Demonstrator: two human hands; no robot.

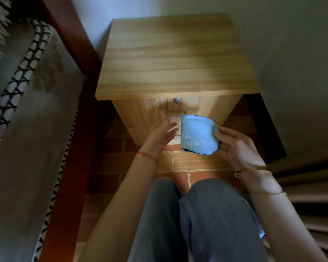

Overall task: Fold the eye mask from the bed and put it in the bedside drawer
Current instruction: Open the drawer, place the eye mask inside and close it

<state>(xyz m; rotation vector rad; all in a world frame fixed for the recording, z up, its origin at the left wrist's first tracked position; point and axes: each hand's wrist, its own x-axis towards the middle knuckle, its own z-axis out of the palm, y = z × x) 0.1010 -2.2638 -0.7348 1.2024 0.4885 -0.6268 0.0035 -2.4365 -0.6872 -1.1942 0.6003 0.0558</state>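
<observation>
A light blue eye mask with white writing and a dark edge is folded over and held in my right hand, pinched at its right side. It hangs in front of the wooden bedside cabinet. The drawer front below the top has a small round silver lock and a cut-out handle slot. My left hand is stretched out with fingers apart, its fingertips close to the slot. Whether they touch it, I cannot tell. The drawer looks closed.
The bed with a grey cover and black-and-white trim lies to the left, behind a dark red wooden frame. My knees in blue jeans are low in view over an orange tiled floor. A wall and pleated curtain are at the right.
</observation>
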